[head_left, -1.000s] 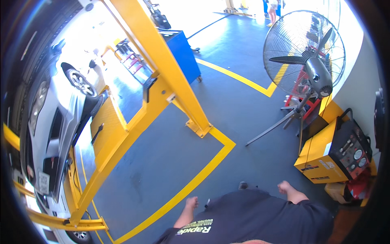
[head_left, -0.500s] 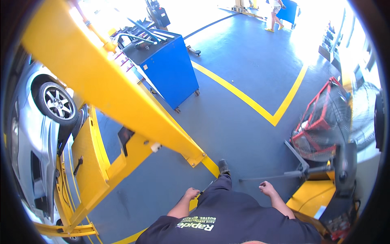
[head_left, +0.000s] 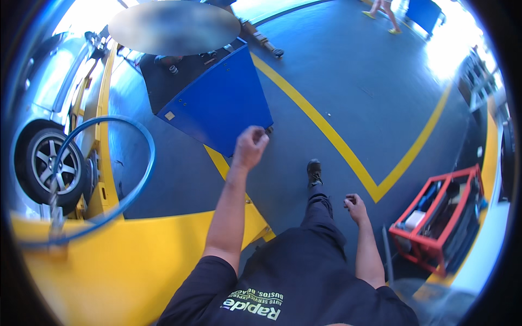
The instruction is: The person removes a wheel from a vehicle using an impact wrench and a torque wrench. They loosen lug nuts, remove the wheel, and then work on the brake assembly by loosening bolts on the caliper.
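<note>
My left hand (head_left: 252, 146) is stretched forward in front of the near side of a blue cabinet (head_left: 225, 100), its fingers curled in. What it holds, if anything, is hidden. I cannot tell whether it touches the cabinet. Lower and to the right, my right hand (head_left: 356, 207) hangs over the grey floor with fingers loosely closed. A small dark spot shows at its fingertips, too small to name. My shoe (head_left: 314, 171) is ahead on the floor, between the two hands.
A yellow lift beam (head_left: 136, 244) crosses the lower left, a blue hose (head_left: 149, 163) looping over it. Behind is a silver car's wheel (head_left: 56, 163). A red-framed rack (head_left: 435, 217) stands at right. Yellow lines (head_left: 326, 130) mark the floor. Another person's legs (head_left: 389, 16) show far off.
I have stepped forward past the yellow beam, nearer the blue cabinet. My left hand has risen and reached forward; the thin dark tool seen at it earlier no longer shows. The fan at right left view.
</note>
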`<move>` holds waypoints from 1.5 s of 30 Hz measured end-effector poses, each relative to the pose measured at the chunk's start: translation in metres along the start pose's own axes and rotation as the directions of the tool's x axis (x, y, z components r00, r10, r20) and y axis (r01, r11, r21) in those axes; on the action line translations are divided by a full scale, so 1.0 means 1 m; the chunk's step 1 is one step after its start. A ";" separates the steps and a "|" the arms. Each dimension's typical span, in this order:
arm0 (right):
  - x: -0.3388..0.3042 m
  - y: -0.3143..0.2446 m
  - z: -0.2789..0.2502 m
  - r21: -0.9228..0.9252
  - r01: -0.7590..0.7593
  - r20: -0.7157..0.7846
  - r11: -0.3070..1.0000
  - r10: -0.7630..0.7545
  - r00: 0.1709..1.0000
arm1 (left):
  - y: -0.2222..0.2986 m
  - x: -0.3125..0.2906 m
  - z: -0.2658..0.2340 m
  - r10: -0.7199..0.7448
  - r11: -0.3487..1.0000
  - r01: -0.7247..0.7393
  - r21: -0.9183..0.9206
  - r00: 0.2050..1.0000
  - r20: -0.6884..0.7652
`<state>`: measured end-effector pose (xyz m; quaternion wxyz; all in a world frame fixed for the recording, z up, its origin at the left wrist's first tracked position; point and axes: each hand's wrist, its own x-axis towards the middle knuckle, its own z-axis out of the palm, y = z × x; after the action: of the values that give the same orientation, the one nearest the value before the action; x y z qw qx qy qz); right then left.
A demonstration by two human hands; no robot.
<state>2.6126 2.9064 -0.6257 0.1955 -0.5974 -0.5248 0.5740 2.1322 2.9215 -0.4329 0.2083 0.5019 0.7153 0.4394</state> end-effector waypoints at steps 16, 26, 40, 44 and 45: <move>0.482 -0.384 0.064 -0.385 0.345 0.266 0.856 -0.255 0.929 | -0.116 0.326 -0.289 0.096 0.800 0.354 0.484 0.721 -0.687; 0.417 -0.721 0.397 0.246 0.872 0.310 0.422 -0.887 0.342 | -0.156 0.349 -0.318 0.089 0.777 0.264 0.572 0.853 -0.514; 0.339 -0.795 0.565 0.154 0.953 0.899 -0.259 -0.363 -0.244 | -0.175 0.251 -0.382 -0.009 0.791 0.504 0.347 0.577 -0.816; 0.368 -0.797 0.557 0.221 0.975 0.830 0.006 -0.525 -0.185 | -0.251 0.121 -0.430 -0.349 0.626 0.779 -0.030 0.246 -0.904; 0.374 -0.799 0.554 0.241 0.969 0.779 0.051 -0.606 -0.161 | -0.278 0.086 -0.431 -0.481 0.605 0.755 -0.251 0.096 -0.871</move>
<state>1.7192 3.3186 -0.2842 0.1463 0.1629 -0.9150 0.3388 1.6302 2.7874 -0.4266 -0.1009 -0.1395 0.9005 0.3994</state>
